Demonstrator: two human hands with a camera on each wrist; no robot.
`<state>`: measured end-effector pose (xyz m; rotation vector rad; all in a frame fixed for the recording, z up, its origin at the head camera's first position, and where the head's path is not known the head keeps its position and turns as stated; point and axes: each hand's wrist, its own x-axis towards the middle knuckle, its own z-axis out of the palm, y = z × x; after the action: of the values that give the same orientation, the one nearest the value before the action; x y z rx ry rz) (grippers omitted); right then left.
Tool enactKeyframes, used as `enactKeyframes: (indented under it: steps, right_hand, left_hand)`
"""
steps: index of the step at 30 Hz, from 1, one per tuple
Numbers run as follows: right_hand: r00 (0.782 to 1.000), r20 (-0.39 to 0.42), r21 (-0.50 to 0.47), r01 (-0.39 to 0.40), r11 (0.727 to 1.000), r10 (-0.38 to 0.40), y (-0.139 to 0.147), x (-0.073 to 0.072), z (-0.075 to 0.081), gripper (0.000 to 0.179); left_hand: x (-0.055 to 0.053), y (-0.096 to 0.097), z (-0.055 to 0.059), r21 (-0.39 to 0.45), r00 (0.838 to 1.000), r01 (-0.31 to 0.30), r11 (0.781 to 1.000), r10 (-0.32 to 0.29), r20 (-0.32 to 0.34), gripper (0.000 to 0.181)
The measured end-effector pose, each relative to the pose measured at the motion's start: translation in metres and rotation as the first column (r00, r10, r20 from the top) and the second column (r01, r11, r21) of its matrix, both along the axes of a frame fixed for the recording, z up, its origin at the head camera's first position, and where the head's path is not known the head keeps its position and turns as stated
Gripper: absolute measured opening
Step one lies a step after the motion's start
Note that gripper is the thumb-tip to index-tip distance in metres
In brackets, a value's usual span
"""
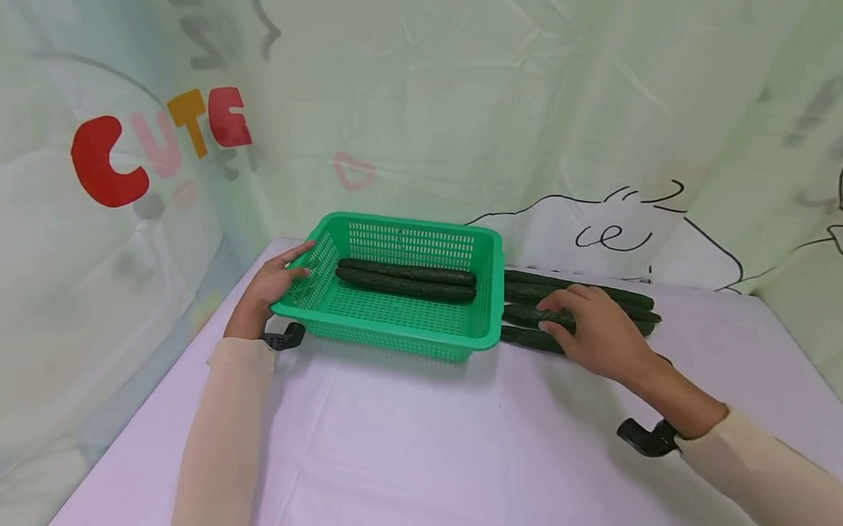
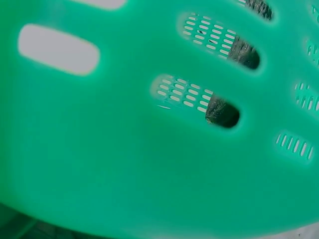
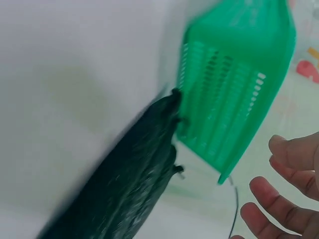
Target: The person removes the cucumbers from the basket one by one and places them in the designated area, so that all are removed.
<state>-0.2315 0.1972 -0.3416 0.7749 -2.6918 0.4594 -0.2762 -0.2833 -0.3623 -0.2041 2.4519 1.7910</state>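
A green plastic basket (image 1: 390, 334) stands on the table with two dark green cucumbers (image 1: 406, 282) lying side by side in it. At its left rim, my left hand (image 1: 271, 281) holds the basket, the thumb reaching over the edge. The left wrist view is filled by the slotted basket wall (image 2: 124, 149), with cucumber ends (image 2: 222, 112) seen through the slots. Right of the basket lie several more cucumbers (image 1: 531, 338). Above them is my right hand (image 1: 598, 329), its fingers spread and bent, with nothing between them in the right wrist view.
A pale lilac cloth (image 1: 413, 451) covers the table. Behind it hangs a light green printed curtain (image 1: 414, 98), with coloured letters on the left. The near ends of the loose cucumbers (image 3: 144, 169) lie close to the basket's right side.
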Motion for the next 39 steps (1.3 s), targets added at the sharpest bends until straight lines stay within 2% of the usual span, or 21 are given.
enactKeyframes:
  steps: [3, 10, 14, 21, 27, 32, 36, 39]
  right_hand:
    - [1.0, 0.016, -0.022, -0.018, 1.0, 0.019, -0.011, -0.001, 0.004, 0.02]
    - [0.998, 0.015, -0.039, -0.052, 0.998, 0.053, -0.036, -0.008, 0.009, 0.021]
    - [0.995, 0.023, -0.059, -0.094, 0.994, 0.095, -0.051, -0.014, 0.009, 0.022]
    - [0.966, 0.105, -0.043, -0.233, 0.971, 0.237, -0.077, -0.026, 0.004, 0.021]
    - [0.951, 0.078, 0.0, -0.3, 0.954, 0.299, -0.095, -0.039, 0.0, 0.02]
    - [0.948, 0.115, 0.04, -0.304, 0.952, 0.298, -0.109, -0.051, -0.003, 0.017]
    - [0.951, 0.16, 0.085, -0.279, 0.956, 0.263, -0.12, -0.059, -0.006, 0.014]
    - [0.958, 0.189, 0.158, -0.247, 0.956, 0.216, -0.128, -0.065, -0.011, 0.015]
  left_hand:
    - [0.002, 0.002, 0.002, 0.007, 1.0, -0.002, 1.0, 0.002, 0.007, 0.059]
    - [-0.011, -0.007, -0.017, -0.014, 1.0, -0.012, 1.0, 0.012, -0.017, 0.057]
    - [-0.013, -0.008, -0.02, -0.018, 1.0, -0.016, 1.0, 0.015, -0.022, 0.057]
    - [-0.013, -0.008, -0.019, -0.008, 1.0, -0.022, 1.0, 0.022, -0.022, 0.057]
    - [-0.015, -0.008, -0.019, -0.022, 0.999, -0.028, 0.999, 0.027, -0.02, 0.057]
    - [-0.014, -0.009, -0.02, -0.03, 0.999, -0.031, 0.999, 0.031, -0.019, 0.057]
    - [-0.014, -0.009, -0.019, -0.025, 0.999, -0.037, 0.999, 0.036, -0.014, 0.057]
    - [-0.014, -0.008, -0.019, -0.019, 0.999, -0.032, 0.999, 0.032, -0.01, 0.057]
